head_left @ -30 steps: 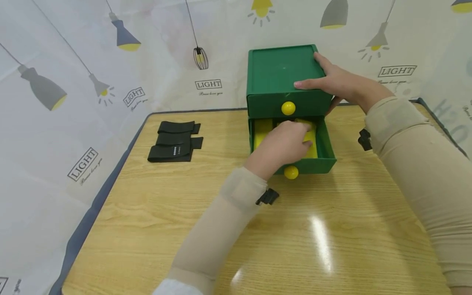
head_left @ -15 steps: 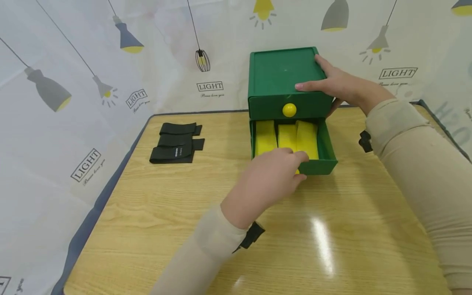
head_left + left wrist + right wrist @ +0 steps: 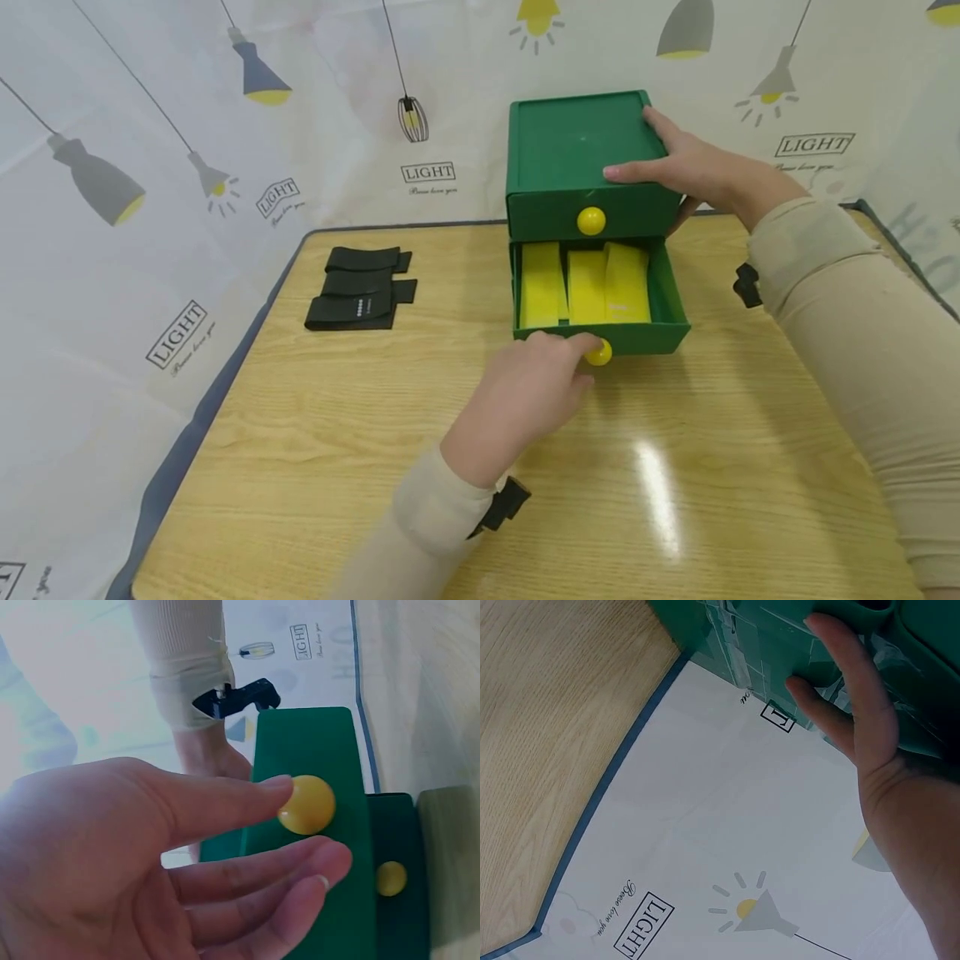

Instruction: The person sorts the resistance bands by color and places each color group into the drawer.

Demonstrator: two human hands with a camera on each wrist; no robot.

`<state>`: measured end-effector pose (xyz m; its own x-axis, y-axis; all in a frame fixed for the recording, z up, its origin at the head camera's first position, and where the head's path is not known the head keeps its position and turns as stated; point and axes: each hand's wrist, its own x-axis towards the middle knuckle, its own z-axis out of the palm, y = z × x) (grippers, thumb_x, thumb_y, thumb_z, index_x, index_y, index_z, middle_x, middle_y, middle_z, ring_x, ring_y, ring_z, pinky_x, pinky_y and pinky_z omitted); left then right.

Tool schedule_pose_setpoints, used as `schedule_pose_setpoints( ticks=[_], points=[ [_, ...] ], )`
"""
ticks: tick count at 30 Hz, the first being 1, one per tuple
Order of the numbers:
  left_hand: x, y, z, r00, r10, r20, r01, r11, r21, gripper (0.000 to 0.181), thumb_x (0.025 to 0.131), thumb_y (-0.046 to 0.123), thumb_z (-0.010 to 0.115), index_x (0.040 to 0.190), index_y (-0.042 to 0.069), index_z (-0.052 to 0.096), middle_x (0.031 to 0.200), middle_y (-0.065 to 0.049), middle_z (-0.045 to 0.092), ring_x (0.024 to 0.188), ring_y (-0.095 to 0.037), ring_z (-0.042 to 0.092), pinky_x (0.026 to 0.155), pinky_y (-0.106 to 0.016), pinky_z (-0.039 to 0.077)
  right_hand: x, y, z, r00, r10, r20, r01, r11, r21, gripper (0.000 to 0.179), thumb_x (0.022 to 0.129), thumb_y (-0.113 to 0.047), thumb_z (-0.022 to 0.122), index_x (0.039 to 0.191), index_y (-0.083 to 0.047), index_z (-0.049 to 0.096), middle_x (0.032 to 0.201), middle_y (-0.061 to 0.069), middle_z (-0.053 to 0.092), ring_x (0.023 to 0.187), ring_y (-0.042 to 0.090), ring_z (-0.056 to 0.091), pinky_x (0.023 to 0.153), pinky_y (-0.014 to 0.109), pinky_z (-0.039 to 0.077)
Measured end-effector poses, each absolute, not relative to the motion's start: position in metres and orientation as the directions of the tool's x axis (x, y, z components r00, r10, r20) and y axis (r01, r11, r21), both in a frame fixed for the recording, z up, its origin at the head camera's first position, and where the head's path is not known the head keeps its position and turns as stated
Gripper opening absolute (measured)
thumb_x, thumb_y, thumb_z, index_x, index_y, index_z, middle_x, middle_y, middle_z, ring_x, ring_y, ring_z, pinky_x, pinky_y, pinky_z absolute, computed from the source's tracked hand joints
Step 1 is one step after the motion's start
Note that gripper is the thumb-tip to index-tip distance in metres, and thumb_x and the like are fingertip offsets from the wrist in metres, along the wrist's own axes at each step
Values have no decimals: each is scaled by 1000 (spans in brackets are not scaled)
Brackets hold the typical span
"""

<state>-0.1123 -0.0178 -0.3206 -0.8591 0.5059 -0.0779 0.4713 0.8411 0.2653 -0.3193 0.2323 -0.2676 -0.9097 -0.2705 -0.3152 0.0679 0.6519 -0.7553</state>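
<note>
A green two-drawer box [image 3: 581, 146] stands at the back of the table. Its upper drawer is closed and its lower drawer [image 3: 652, 340] is pulled out. Folded yellow bands [image 3: 627, 287] lie in that drawer. My left hand [image 3: 517, 396] is at the drawer front, index fingertip at the lower yellow knob [image 3: 602, 353]. In the left wrist view the thumb overlaps the edge of a yellow knob [image 3: 309, 806], the other fingers loosely apart from it. My right hand [image 3: 697, 167] steadies the box's right side, thumb on its top; two of its fingers [image 3: 870, 712] extend along the box.
Several black folded bands [image 3: 348, 287] lie at the back left of the wooden table [image 3: 322, 450]. Behind the box hangs a white cloth [image 3: 457, 100] printed with lamps.
My left hand has withdrawn from inside the lower drawer and come forward to its knob, uncovering the yellow bands. The right hand stays on the box.
</note>
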Motion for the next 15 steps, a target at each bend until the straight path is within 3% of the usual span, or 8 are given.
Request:
schedule_pose_setpoints(
  ticks=[9, 15],
  points=[
    [-118, -14, -341, -884, 468, 4, 415, 780, 468, 34, 107, 24, 66, 141, 23, 67, 99, 3, 75, 48, -8, 44, 48, -21, 37, -318, 233, -266, -917, -266, -298, 61, 644, -762, 117, 95, -67, 65, 159, -50, -32, 178, 7, -23, 157, 57, 27, 91, 64, 61],
    [-123, -14, -350, -889, 444, 111, 431, 730, 530, 26, 106, 20, 69, 131, 19, 74, 108, 1, 79, 61, -6, 55, 55, -16, 44, -318, 232, -268, -913, -265, -310, 73, 642, -763, 117, 96, -66, 65, 158, -49, -33, 178, 6, -26, 157, 56, 27, 92, 64, 61]
  ],
)
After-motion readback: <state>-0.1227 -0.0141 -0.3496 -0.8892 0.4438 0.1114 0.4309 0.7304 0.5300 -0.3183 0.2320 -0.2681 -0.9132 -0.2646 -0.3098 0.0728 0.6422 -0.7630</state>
